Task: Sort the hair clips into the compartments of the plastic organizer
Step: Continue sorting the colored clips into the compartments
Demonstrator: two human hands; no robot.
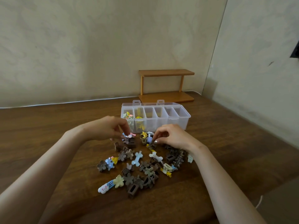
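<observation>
hands (139, 135) pinch hair clips (139, 164) before organizer (179, 122).

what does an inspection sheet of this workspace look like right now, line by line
surface: brown wooden table, bare at the edges
job's things: clear plastic organizer, lid open, two leftmost compartments hold clips; loose hair clips piled in front
clutter: small wooden shelf behind the organizer
grippers: left hand pinching a pink clip; right hand pinching a lilac clip
cables: white cable along the wall
surroundings: beige walls
</observation>
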